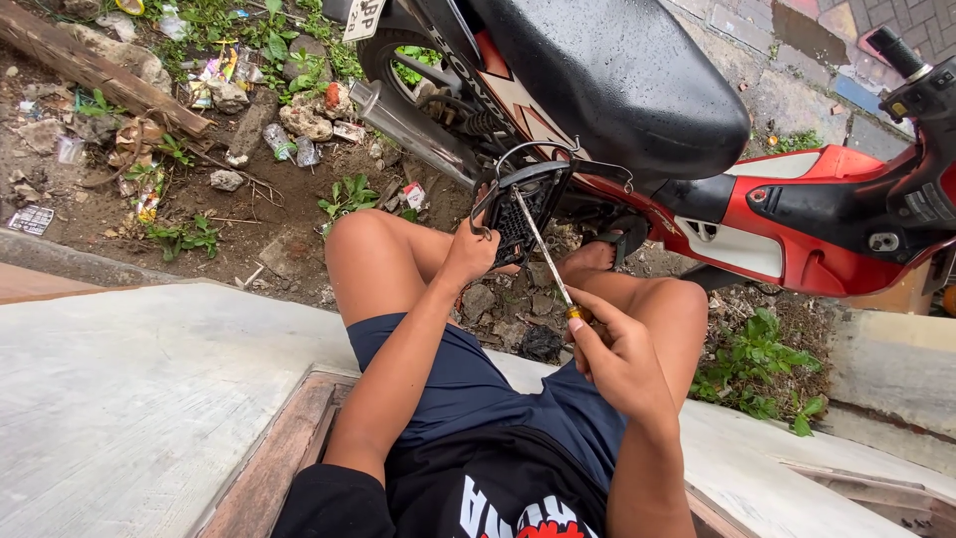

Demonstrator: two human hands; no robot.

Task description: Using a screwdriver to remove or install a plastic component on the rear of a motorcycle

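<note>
We've got our left hand (468, 254) gripping the black grille part (518, 214) beside the motorcycle (617, 90), right hand (612, 354) wrapped tight around the screwdriver (543, 261), tip on the grille. Fastener work; next calls for steady, square pressure.

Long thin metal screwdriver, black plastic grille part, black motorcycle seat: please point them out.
long thin metal screwdriver (543, 254), head view, mid-shaft
black plastic grille part (518, 214), head view, meshed face
black motorcycle seat (617, 75), head view, top surface
</note>
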